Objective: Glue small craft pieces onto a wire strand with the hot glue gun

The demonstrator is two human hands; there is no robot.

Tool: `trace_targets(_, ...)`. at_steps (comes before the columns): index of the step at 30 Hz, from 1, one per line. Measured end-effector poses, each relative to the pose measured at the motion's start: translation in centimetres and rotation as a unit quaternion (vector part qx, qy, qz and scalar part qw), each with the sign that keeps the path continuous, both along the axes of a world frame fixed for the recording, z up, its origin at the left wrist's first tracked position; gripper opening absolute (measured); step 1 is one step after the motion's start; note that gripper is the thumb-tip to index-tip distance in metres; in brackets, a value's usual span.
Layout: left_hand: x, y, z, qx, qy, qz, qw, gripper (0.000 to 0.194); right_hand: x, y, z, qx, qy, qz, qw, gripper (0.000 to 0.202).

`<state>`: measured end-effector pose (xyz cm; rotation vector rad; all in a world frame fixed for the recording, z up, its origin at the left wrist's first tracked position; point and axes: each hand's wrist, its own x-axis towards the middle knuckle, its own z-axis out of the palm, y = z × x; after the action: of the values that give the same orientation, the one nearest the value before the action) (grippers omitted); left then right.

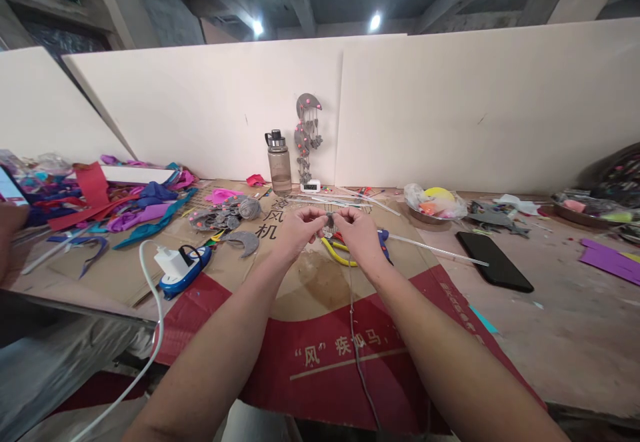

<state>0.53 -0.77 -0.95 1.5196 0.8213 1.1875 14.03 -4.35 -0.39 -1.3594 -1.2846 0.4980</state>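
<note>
Both my hands meet over the cardboard sheet (295,295), fingertips pinched on a small dark grey felt piece (330,219). My left hand (304,229) grips it from the left, my right hand (355,229) from the right. A thin grey cord (356,349) hangs down from near my right hand across the red print. Below my fingers lie yellow-handled pliers (336,253), partly covered by my right hand. Left of my hands are a grey felt crescent (244,241) and a ball of grey yarn (249,207).
A water bottle (279,162) stands at the back beside a hanging grey moon ornament (307,129). On the left are a blue power strip (186,275) with a white cable and heaped felt scraps (135,195). A black phone (494,262) and a bowl (434,212) lie right. Another person's hand (10,229) shows far left.
</note>
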Motion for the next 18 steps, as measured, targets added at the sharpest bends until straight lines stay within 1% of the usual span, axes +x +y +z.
trace_targets(5,0.1,0.1,-0.1,-0.002,-0.01,0.018,1.0,0.012,-0.5,-0.3,-0.1,0.01,-0.019,0.018,1.0,0.017)
trace_targets(8,0.0,0.2,0.0,-0.037,-0.045,0.015,0.998,0.01,-0.6,-0.4,-0.2,0.016,-0.016,0.035,0.999,0.018)
trace_targets(10,-0.1,0.2,0.1,-0.073,-0.064,-0.014,0.995,0.014,-0.5,-0.2,-0.2,0.01,-0.002,0.035,0.999,0.018)
trace_targets(14,-0.4,0.3,0.5,-0.139,-0.089,-0.114,0.98,0.023,0.5,0.6,-0.7,-0.006,0.05,0.03,0.998,0.018)
trace_targets(16,-0.4,0.3,0.6,-0.16,-0.111,-0.131,0.972,0.025,1.0,1.1,-1.0,-0.004,0.066,0.033,0.997,0.018)
trace_targets(18,-0.4,0.3,0.7,-0.167,-0.123,-0.125,0.97,0.026,1.3,1.3,-1.2,-0.001,0.074,0.034,0.997,0.018)
